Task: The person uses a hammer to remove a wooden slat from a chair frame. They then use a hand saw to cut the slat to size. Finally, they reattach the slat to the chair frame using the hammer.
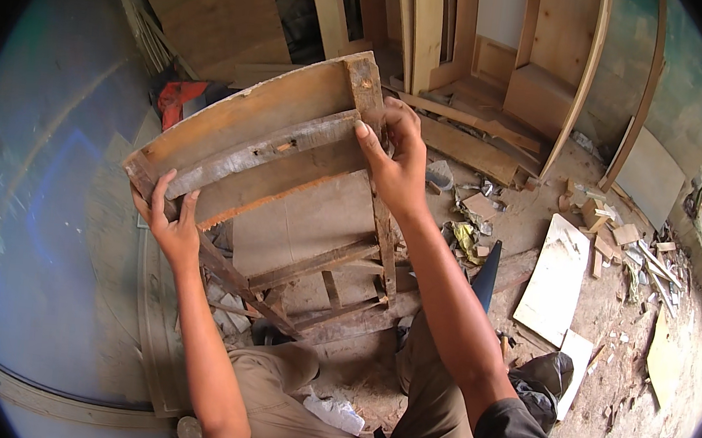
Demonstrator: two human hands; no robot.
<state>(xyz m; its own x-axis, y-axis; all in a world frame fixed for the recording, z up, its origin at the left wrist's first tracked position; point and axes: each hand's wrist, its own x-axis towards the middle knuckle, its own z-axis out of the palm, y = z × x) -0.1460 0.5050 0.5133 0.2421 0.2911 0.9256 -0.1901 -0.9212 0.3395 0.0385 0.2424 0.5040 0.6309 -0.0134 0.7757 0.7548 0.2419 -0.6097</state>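
Tilted up in front of me is an old brown wooden frame [312,274] with legs and crossbars, like a stool or small table. A worn, greyish slat [264,152] runs across its upper part, beside a wide board [270,97]. My left hand [173,223] grips the frame's left corner, its fingers curled over the edge. At the upper right corner my right hand [395,160] holds the upright, thumb on the near face and fingers behind it. The frame's lower legs reach down toward my knees.
A white board [552,281] lies on the floor to the right, near scattered wood offcuts [612,231]. A dark blade-like tool [487,276] stands beside my right forearm. Wooden panels [436,33] lean at the back, with a red cloth-like item [181,100] at the left.
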